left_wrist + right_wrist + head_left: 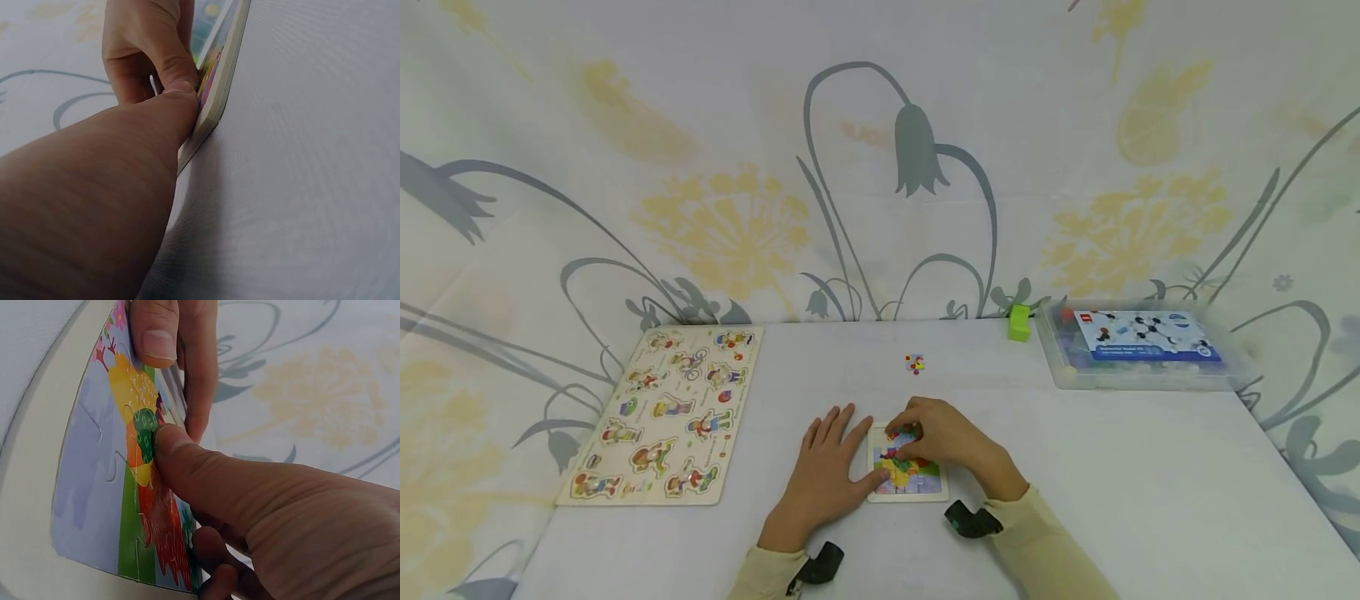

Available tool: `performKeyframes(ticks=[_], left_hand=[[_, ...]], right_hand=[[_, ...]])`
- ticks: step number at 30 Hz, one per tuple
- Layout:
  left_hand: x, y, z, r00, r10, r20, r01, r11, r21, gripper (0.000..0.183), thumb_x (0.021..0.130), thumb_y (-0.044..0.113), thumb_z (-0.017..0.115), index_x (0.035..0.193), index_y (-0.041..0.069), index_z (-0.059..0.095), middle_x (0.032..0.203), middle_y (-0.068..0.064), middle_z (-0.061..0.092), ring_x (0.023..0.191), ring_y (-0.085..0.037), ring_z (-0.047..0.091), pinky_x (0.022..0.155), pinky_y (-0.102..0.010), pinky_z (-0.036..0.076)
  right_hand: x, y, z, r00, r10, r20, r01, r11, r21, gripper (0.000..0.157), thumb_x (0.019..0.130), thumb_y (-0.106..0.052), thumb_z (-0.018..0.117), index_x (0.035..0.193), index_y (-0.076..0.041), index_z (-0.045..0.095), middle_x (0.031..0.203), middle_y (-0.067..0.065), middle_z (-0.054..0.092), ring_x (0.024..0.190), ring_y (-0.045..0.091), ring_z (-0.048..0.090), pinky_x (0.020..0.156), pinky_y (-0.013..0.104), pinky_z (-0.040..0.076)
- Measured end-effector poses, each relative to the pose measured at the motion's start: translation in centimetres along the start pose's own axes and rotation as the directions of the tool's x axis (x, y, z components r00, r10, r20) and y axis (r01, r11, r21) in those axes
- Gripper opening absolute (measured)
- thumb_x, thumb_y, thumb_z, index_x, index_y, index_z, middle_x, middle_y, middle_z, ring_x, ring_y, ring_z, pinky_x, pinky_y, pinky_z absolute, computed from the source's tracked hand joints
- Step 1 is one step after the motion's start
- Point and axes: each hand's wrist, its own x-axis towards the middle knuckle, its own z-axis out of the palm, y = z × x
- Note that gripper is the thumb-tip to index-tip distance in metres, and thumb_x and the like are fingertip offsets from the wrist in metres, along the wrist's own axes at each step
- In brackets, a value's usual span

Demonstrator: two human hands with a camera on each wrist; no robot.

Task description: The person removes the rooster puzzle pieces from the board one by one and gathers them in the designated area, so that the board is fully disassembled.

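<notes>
A small jigsaw puzzle point(932, 483) in a pale frame lies on the table, its picture colourful with yellow, red and green shapes. My left hand point(829, 471) is spread flat at the puzzle's left side, its thumb resting on the lower left of the frame and picture. Over the upper part of the puzzle, my right hand point(946, 433) has thumb and curled fingers about a puzzle piece point(904, 434); most of that piece is hidden. In the right wrist view the right thumb point(194, 462) touches the picture. Beyond the frame lies a loose puzzle piece point(914, 363).
A wooden board with figure pieces point(655, 433) lies at the left. At the back right stands a clear plastic box point(1067, 371) with a printed card, and a lime-green block point(1018, 323) beside it. A flower-printed cloth point(760, 108) hangs behind the table.
</notes>
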Motion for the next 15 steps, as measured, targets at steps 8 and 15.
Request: performKeyframes(ticks=[8, 15], left_hand=[[-0.2, 0.1, -0.1, 1.0, 0.003, -0.005, -0.003, 1.0, -0.009, 0.077, 0.09, 0.058, 0.068, 0.152, 0.016, 0.049, 0.164, -0.015, 0.036, 0.153, -0.039, 0.029, 0.124, -0.061, 0.023], [0.0, -0.1, 0.1, 1.0, 0.002, -0.008, -0.002, 1.0, 0.009, 0.077, 0.09, 0.059, 0.067, 0.153, 0.017, 0.048, 0.165, -0.014, 0.035, 0.154, -0.038, 0.028, 0.124, -0.06, 0.023]], right_hand=[[0.0, -0.4, 0.1, 1.0, 0.029, 0.011, -0.028, 0.999, -0.021, 0.025, 0.084, -0.019, 0.085, 0.108, -0.018, 0.078, 0.097, -0.006, 0.063, 0.079, 0.007, 0.052, 0.072, 0.024, 0.047], [0.1, -1.0, 0.0, 0.997, 0.071, 0.038, -0.07, 0.997, -0.025, 0.022, 0.086, -0.015, 0.082, 0.106, -0.019, 0.072, 0.106, -0.003, 0.059, 0.091, 0.012, 0.056, 0.086, 0.036, 0.052]])
